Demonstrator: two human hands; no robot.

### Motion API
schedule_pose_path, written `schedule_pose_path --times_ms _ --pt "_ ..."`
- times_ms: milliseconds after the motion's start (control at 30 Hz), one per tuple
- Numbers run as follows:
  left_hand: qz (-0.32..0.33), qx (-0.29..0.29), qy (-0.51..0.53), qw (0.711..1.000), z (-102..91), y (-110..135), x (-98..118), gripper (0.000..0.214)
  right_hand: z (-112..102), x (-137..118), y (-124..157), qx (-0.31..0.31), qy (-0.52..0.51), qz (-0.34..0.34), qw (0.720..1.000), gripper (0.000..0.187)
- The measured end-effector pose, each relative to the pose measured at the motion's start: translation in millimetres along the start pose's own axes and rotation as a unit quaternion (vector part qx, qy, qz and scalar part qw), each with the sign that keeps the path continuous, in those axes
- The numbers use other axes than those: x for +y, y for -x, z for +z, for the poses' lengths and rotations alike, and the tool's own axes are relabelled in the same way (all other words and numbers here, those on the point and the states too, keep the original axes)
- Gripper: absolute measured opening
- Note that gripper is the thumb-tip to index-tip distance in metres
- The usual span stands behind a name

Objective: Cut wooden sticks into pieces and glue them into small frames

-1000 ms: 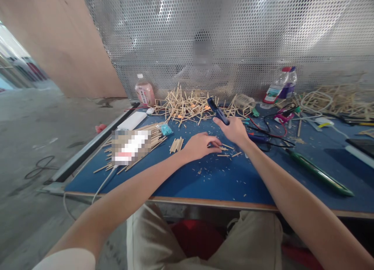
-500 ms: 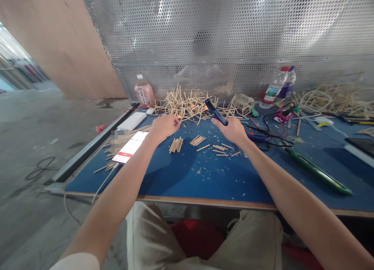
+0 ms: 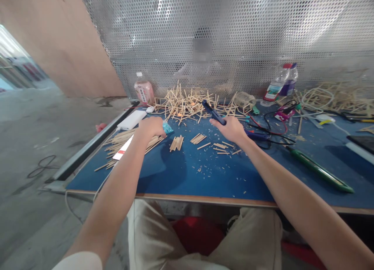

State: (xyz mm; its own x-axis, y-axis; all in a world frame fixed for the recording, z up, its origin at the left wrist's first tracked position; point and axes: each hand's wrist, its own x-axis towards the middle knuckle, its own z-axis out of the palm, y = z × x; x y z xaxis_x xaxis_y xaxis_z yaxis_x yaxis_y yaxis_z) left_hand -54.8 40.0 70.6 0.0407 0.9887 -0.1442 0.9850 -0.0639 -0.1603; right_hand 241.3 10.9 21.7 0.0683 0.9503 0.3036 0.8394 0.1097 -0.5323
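Observation:
My left hand [image 3: 152, 127] is lowered over the near-left sticks, its fingers curled down and mostly hidden, so their grip does not show. Under and beside it lies a spread of thin wooden sticks [image 3: 118, 143], next to a crumpled light-blue piece [image 3: 167, 127]. My right hand [image 3: 232, 129] is wrapped round a dark blue hand tool [image 3: 214, 113] that points up and left; its exact kind is unclear. Between my hands lie short cut sticks in small groups, one bundle [image 3: 177, 143] left and another [image 3: 198, 138] beside it, plus several loose pieces [image 3: 220, 146] to the right.
A heap of sticks [image 3: 184, 102] lies at the back against the perforated metal panel [image 3: 233, 36]. A phone [image 3: 122, 149] sits partly beneath my left forearm. A pink bottle [image 3: 144, 91], cables, a green tool [image 3: 321, 169] and another stick heap [image 3: 344, 98] surround the blue tabletop [image 3: 210, 184].
My left hand has moved left and down onto the near-left sticks, uncovering the light-blue piece. My right hand keeps the dark blue tool in nearly the same place.

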Motion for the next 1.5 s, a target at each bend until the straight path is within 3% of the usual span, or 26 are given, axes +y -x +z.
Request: schedule_pose_path --times_ms 167,500,833,1067,1333,1433,1500 --pt "-0.001 0.004 -0.001 1.000 5.6 -5 0 0.061 1 -1 1 -0.006 0.002 -0.007 1.000 0.058" --pt "0.015 0.044 0.002 0.999 9.5 -1 8 0.046 0 -4 2 -0.016 0.006 -0.002 1.000 0.058" --pt "0.045 0.116 0.011 0.992 9.3 15 35 0.027 3 -3 1 -0.018 -0.004 -0.018 1.000 0.058" --pt "0.111 0.159 0.018 0.981 14.6 24 66 0.026 13 -1 -1 -0.002 -0.154 0.007 0.988 0.041" --pt "0.197 0.206 0.011 0.958 20.7 34 93 0.025 11 -4 1 0.018 -0.249 0.018 0.968 0.033" --pt "0.250 0.249 0.011 0.935 21.1 40 99 0.025 12 -4 0 0.010 -0.297 0.031 0.954 0.033" --pt "0.308 0.292 0.002 0.906 20.6 45 101 0.028 14 -4 -1 0.009 -0.352 0.037 0.935 0.032"
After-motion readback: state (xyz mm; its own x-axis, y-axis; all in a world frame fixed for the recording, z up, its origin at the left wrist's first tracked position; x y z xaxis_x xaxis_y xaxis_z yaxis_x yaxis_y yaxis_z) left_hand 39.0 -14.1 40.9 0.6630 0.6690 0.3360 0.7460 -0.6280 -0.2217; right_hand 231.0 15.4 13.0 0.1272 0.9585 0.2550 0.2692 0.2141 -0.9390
